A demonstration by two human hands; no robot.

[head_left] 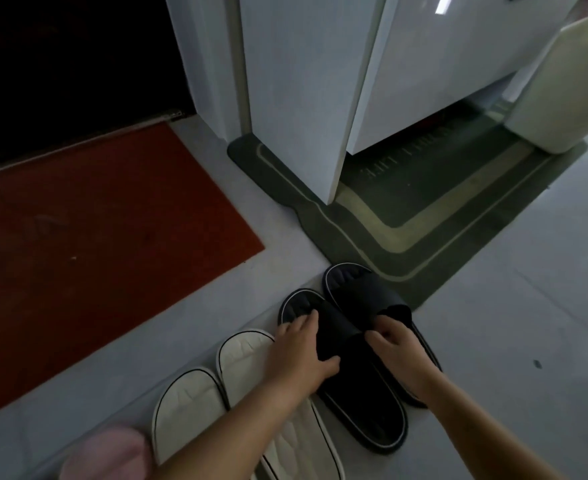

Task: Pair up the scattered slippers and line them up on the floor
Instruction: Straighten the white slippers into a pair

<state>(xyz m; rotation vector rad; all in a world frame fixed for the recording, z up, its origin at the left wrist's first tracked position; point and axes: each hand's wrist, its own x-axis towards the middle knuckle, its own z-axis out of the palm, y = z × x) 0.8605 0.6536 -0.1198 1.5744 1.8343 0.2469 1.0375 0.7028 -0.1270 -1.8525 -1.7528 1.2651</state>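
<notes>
Two dark navy slippers lie side by side on the grey floor, toes pointing away. My left hand [299,351] lies on the strap of the left navy slipper [358,407], fingers spread and fairly straight, thumb along the strap's edge. My right hand [394,344] has curled fingers pinching the strap of the right navy slipper [362,289]. Left of them sit two white slippers [188,400], also side by side; my left forearm crosses the nearer one. A pink fluffy slipper [112,452] shows at the bottom left edge.
A red doormat [88,247] covers the floor on the left by a dark doorway. A dark green mat [424,223] lies under a white fridge [320,81] straight ahead. A pale container [562,84] stands at the right on that mat.
</notes>
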